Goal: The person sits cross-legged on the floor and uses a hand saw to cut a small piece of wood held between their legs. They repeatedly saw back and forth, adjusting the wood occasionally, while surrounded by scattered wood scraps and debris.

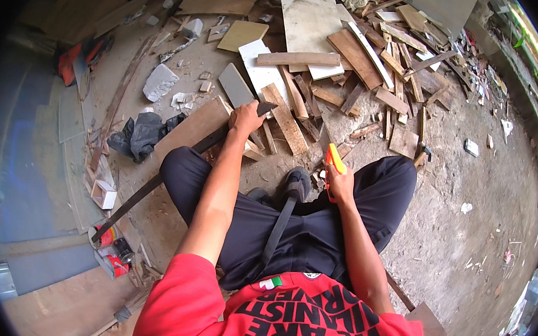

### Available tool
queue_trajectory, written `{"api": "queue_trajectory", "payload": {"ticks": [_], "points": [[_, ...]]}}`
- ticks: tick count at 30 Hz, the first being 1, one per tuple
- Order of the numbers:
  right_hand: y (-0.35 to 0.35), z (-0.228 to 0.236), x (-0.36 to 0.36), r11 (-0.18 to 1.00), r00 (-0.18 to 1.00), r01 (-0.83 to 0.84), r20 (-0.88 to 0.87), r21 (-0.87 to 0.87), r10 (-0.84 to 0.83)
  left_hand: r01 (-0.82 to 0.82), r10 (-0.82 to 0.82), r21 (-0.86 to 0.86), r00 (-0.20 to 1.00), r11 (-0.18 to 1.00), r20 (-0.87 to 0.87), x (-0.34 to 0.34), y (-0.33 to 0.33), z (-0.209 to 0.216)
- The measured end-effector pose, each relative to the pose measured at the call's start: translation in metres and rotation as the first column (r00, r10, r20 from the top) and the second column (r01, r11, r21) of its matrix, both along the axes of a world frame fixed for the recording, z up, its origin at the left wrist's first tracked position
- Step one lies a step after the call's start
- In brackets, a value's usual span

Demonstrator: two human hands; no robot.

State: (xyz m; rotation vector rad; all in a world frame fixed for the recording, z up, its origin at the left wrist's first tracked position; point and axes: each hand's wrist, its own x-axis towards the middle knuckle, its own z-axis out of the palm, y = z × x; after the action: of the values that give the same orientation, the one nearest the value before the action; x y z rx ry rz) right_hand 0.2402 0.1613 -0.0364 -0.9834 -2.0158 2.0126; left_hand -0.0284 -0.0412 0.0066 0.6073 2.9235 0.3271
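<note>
My left hand is closed around a long dark wooden strip near its far end. The strip slants down past my left knee to the lower left, and its tip shows just beyond my fingers. In front of my right knee, my right hand grips the yellow and orange handle of a handsaw. Its thin blade points away from me, seen nearly edge-on, and stands apart from the strip. Under the strip and my left hand lies a wide brown board.
A heap of scrap wood covers the ground ahead. A hammer lies beyond my right knee. To the left are a crumpled black bag, a concrete chunk and red cans. Both knees are bent outward around my shoes.
</note>
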Motion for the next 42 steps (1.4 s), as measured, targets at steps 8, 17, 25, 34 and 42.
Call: {"api": "queue_trajectory", "payload": {"ticks": [8,17,25,34,42], "points": [[-0.035,0.067,0.016,0.916,0.958,-0.043,-0.245,0.398,0.152,-0.032,0.033,-0.031,0.999,0.999,0.033,0.016,0.002,0.005],[-0.059,0.089,0.007,0.875,0.939,-0.141,-0.217,0.464,0.266,-0.033,0.041,-0.091,0.995,0.995,0.088,0.033,0.009,0.022],[-0.059,0.092,0.008,0.851,0.923,-0.170,-0.222,0.498,0.314,-0.044,0.052,-0.062,0.990,0.997,0.129,0.040,0.010,0.012],[-0.060,0.095,0.010,0.863,0.930,-0.193,-0.195,0.467,0.313,0.002,-0.005,0.023,0.987,1.000,0.159,0.029,0.005,0.013],[-0.059,0.105,0.010,0.851,0.928,-0.241,-0.147,0.466,0.343,-0.121,0.062,0.227,0.966,0.966,0.250,0.010,-0.008,-0.011]]}}
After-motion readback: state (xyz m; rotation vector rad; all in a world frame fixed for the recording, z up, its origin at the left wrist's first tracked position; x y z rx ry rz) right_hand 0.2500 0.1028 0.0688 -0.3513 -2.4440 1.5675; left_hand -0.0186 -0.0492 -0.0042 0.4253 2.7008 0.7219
